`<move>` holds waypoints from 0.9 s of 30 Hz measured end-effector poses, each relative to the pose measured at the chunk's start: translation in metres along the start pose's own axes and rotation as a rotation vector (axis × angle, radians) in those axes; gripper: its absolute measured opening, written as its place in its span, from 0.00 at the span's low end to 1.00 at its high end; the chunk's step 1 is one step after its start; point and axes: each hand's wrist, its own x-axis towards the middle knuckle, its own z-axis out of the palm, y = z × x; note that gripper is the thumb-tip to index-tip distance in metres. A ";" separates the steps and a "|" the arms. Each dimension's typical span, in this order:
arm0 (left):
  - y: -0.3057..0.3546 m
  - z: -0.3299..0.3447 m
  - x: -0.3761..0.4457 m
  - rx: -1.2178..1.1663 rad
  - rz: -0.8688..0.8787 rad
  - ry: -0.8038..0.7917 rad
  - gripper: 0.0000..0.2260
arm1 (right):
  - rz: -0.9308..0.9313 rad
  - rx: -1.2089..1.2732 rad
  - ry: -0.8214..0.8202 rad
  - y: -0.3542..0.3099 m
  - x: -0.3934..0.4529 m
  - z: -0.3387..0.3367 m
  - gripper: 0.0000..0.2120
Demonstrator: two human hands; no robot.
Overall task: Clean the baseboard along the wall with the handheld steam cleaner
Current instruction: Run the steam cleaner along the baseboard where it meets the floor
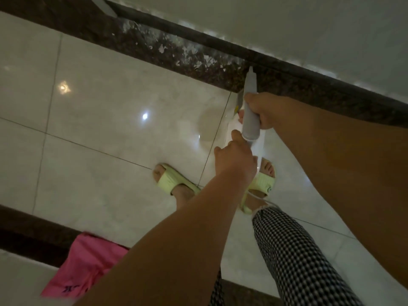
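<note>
The handheld steam cleaner (250, 115) is grey and white, and its pointed nozzle tip touches the dark speckled baseboard (287, 82) where it meets the floor's dark border strip. My right hand (265, 111) grips the grey barrel from the right. My left hand (234, 155) holds the white rear body of the cleaner from below. White flecks and smears cover the dark strip (176, 51) to the left of the nozzle. A thin white cord (259, 198) trails from the cleaner toward my leg.
Glossy pale floor tiles (110, 111) fill the middle. My feet in yellow-green slippers (174, 182) stand just below the cleaner. A pink cloth (86, 266) lies at the lower left on another dark strip. The pale wall (309, 25) rises above the baseboard.
</note>
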 end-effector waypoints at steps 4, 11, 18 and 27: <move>-0.031 -0.013 -0.005 0.056 0.038 -0.025 0.20 | 0.034 0.035 0.003 0.003 -0.010 0.029 0.20; -0.096 -0.036 -0.003 0.117 0.119 -0.050 0.21 | 0.028 0.089 0.069 0.007 -0.011 0.089 0.17; -0.130 -0.065 0.021 0.178 0.204 -0.031 0.19 | -0.004 0.181 0.063 -0.008 -0.002 0.115 0.12; -0.122 -0.070 0.040 0.177 0.228 -0.047 0.20 | -0.002 0.133 0.116 -0.028 0.008 0.107 0.17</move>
